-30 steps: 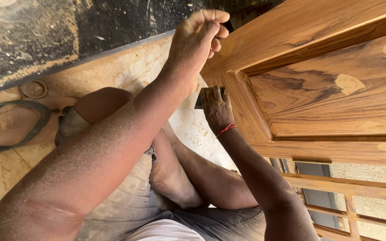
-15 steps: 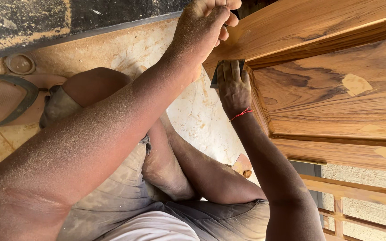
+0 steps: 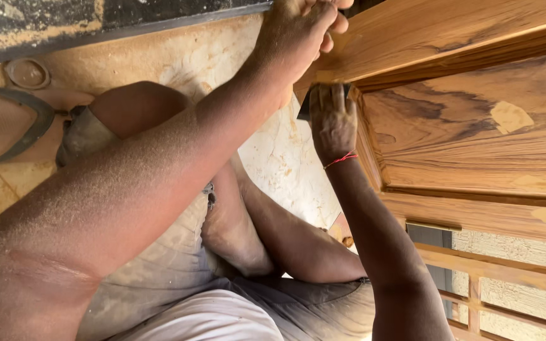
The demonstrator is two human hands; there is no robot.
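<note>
Looking down thru the head cam, the only view: person sits on a pale stone floor (image 3: 285, 158) w/ knees bent, dusty grey shorts (image 3: 178, 265) over the lap, working at a wooden door (image 3: 475, 126) that fills the right side of frame.

Left hand (image 3: 301, 31) is up at the top centre, fingers curled over the edge of the door's upper rail (image 3: 424, 31). It's clamped on that wood, steadying it; fingertips partly cut off by the frame edge. Forearm runs long & diagonal from the lower left, coated in fine sawdust.

Right hand (image 3: 333, 120) sits just below the left, at the corner where the rail meets the recessed panel (image 3: 469, 120). It's closed around a small dark sanding pad (image 3: 304, 107), pressed flat against the moulding at the panel's edge. Only a dark sliver of the pad shows past the fingers, so can't tell its exact make. Red thread (image 3: 341, 160) round the wrist.

Panel shows strong dark grain & pale filler patches (image 3: 510, 117). Lower right, slimmer door bars (image 3: 494, 265) w/ a light wall behind.

Far left on the floor: a sandal (image 3: 7, 126) lying flat, and just above it a small round lid-like ring (image 3: 28, 72). Dark ledge (image 3: 96, 25) runs across the top left.
</note>
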